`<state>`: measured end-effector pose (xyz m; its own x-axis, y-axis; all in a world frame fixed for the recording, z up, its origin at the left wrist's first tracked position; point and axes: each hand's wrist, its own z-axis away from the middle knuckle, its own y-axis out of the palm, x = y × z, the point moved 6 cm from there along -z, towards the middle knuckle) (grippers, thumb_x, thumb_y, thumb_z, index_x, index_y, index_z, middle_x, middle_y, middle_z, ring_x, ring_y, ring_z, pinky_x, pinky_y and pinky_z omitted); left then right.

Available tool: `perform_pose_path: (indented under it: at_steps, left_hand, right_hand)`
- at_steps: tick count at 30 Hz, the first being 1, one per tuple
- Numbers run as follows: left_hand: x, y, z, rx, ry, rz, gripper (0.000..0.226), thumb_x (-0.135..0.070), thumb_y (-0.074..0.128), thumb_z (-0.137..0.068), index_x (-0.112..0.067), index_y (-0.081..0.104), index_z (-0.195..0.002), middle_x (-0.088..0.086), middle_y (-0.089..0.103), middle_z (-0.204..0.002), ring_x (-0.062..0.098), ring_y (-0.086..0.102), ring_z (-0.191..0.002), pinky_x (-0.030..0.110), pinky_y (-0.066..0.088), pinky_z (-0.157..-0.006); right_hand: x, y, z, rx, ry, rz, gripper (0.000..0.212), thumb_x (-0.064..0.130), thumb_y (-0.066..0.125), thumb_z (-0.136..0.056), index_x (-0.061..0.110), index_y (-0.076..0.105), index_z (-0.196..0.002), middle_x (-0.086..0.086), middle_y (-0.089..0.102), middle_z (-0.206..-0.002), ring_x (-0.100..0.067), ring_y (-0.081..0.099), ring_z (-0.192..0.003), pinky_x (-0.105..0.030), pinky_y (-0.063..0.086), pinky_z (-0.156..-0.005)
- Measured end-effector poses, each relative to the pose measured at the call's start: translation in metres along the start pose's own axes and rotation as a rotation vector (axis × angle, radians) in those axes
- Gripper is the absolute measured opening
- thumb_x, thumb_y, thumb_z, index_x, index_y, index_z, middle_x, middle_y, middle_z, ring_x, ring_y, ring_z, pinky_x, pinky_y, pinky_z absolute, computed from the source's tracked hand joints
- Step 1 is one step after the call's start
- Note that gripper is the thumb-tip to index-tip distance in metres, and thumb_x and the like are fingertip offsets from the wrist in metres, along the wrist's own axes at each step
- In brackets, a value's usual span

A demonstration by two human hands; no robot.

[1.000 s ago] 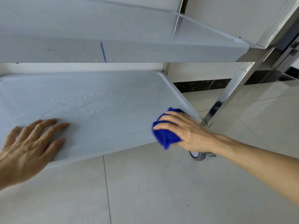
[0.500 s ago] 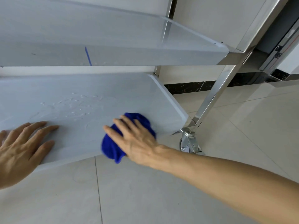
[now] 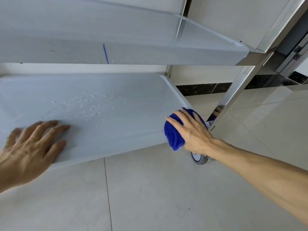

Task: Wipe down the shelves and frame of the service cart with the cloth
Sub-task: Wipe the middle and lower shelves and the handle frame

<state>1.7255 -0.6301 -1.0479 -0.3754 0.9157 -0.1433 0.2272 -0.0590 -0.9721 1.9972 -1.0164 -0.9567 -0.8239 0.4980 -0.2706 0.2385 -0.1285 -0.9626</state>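
Note:
The steel service cart's lower shelf [image 3: 116, 117] stretches across the middle, with water droplets [image 3: 85, 104] near its centre. My right hand [image 3: 191, 129] presses a bunched blue cloth [image 3: 173, 135] against the shelf's front right corner, fingers spread over it. My left hand [image 3: 30, 147] rests flat on the shelf's front left edge, fingers straight. The upper shelf [image 3: 133, 52] hangs above, with a thin blue streak [image 3: 105, 54] on its front lip. A shiny frame post [image 3: 233, 97] rises just right of the cloth.
A grey caster wheel [image 3: 199, 158] shows below my right wrist. Pale floor tiles [image 3: 150, 197] fill the foreground. A wall with a dark marbled skirting strip [image 3: 200, 88] runs behind the cart, and a metal door frame [image 3: 293, 52] stands at the upper right.
My right hand swept the cloth left along the shelf's front edge, then back to the right corner. My left hand stayed planted on the shelf.

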Motion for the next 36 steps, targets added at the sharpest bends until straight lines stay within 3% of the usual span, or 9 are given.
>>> perform_pose_path:
  at_steps: [7,13,16,19,22,25,28,32,36]
  left_hand:
    - [-0.053,-0.042,0.009,0.064,-0.103,-0.055,0.054,-0.064,0.014,-0.099,-0.045,0.034,-0.145,-0.012,0.038,-0.148,0.023,0.037,-0.138,0.051,0.032,-0.106]
    - [-0.063,-0.06,0.012,0.1,-0.072,-0.085,0.07,-0.072,0.003,-0.091,-0.042,0.035,-0.146,-0.008,0.039,-0.151,0.022,0.036,-0.139,0.05,0.031,-0.11]
    - [-0.083,-0.094,-0.001,-0.023,-0.111,0.023,0.065,-0.066,0.026,-0.095,-0.025,0.058,-0.133,0.006,0.056,-0.137,0.038,0.054,-0.122,0.055,0.04,-0.101]
    - [-0.14,-0.113,-0.016,-0.152,-0.013,0.173,0.066,-0.062,0.034,-0.091,-0.015,0.064,-0.125,0.012,0.059,-0.128,0.04,0.059,-0.113,0.053,0.044,-0.098]
    - [-0.219,-0.096,-0.026,-0.027,0.157,0.218,0.076,-0.074,0.034,-0.082,-0.024,0.054,-0.136,0.002,0.049,-0.143,0.029,0.049,-0.129,0.046,0.035,-0.111]
    - [-0.269,-0.059,-0.032,0.157,0.278,-0.077,0.094,-0.087,0.029,-0.075,-0.027,0.031,-0.148,-0.003,0.03,-0.156,0.03,0.029,-0.142,0.051,0.025,-0.114]
    - [-0.279,-0.039,-0.032,0.126,0.318,-0.322,0.083,-0.066,0.043,-0.09,-0.019,0.017,-0.153,0.007,0.026,-0.159,0.044,0.019,-0.145,0.062,0.023,-0.111]
    - [-0.266,-0.044,-0.018,0.052,0.426,-0.356,0.07,-0.029,0.054,-0.091,-0.017,0.024,-0.153,0.011,0.036,-0.154,0.047,0.03,-0.141,0.059,0.033,-0.105]
    - [-0.195,-0.067,0.018,-0.058,0.596,-0.281,0.06,-0.027,0.061,-0.089,-0.017,0.049,-0.147,0.009,0.049,-0.15,0.043,0.043,-0.138,0.055,0.04,-0.104]
  right_hand:
    - [0.13,-0.03,-0.03,-0.084,-0.144,-0.008,0.097,0.024,0.077,-0.077,0.011,0.021,-0.155,-0.023,0.025,-0.156,-0.048,0.024,-0.143,-0.061,0.028,-0.112]
    - [0.18,-0.058,-0.048,-0.005,-0.367,-0.376,0.132,0.065,0.083,-0.06,0.019,0.006,-0.157,-0.008,0.017,-0.161,-0.032,0.013,-0.148,-0.056,0.017,-0.116]
    - [0.121,-0.064,-0.038,-0.112,-0.266,-0.715,0.091,0.063,0.072,-0.078,0.016,0.038,-0.147,0.0,0.045,-0.149,-0.019,0.038,-0.139,-0.042,0.031,-0.115]
    - [0.038,-0.043,-0.032,-0.21,0.064,-0.749,0.046,0.029,0.053,-0.102,0.007,0.049,-0.142,-0.009,0.052,-0.144,-0.025,0.048,-0.134,-0.029,0.033,-0.111]
    - [0.006,-0.012,-0.031,-0.15,0.179,-0.659,0.041,0.019,0.045,-0.105,0.006,0.048,-0.144,-0.009,0.05,-0.148,-0.024,0.046,-0.136,-0.026,0.031,-0.11]
    - [0.016,0.003,-0.033,-0.188,0.118,-0.562,0.039,0.019,0.047,-0.105,0.007,0.053,-0.141,-0.006,0.051,-0.147,-0.024,0.046,-0.134,-0.028,0.028,-0.11]
    - [0.018,0.004,-0.031,-0.271,0.126,-0.489,0.036,0.018,0.047,-0.104,0.011,0.058,-0.137,-0.003,0.055,-0.144,-0.023,0.05,-0.13,-0.032,0.03,-0.11]
    - [0.016,0.002,-0.028,-0.31,0.134,-0.491,0.035,0.015,0.048,-0.103,0.014,0.061,-0.135,0.0,0.058,-0.142,-0.021,0.05,-0.127,-0.031,0.032,-0.109]
    - [0.017,0.001,-0.023,-0.346,0.139,-0.488,0.034,0.012,0.048,-0.102,0.015,0.064,-0.133,0.0,0.06,-0.139,-0.014,0.046,-0.123,-0.029,0.032,-0.107]
